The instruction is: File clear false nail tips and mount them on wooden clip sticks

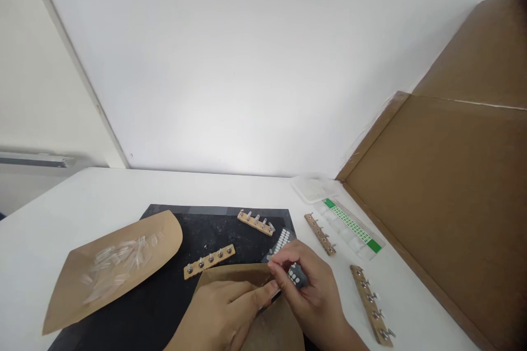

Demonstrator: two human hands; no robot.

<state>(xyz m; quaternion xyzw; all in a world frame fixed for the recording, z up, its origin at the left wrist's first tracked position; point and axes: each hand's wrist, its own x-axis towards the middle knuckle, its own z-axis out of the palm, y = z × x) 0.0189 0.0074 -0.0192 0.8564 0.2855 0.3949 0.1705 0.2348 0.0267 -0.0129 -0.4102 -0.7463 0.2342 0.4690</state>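
My right hand (315, 288) is closed, thumb and forefinger pinched together, with a dark grey sheet with white ovals (295, 274) showing between the fingers. Close beside it, my left hand (226, 310) is closed, fingertips near the right thumb at a thin dark edge; what it grips is hidden. Below both hands lies a brown cardboard tray (274, 329). Another dark sheet with white ovals (282, 239) lies just beyond the right hand; whether the two pieces join is hidden. A wooden strip with metal studs (211, 259) sits left of the hands.
A brown card tray (74, 263) with clear nail tips (123, 260) stands left on a black mat (164, 296). A strip carrying clear tips (256, 221) lies behind. Right are two studded strips (320, 234), a green-labelled clear case (354, 225) and cardboard panels (444, 186).
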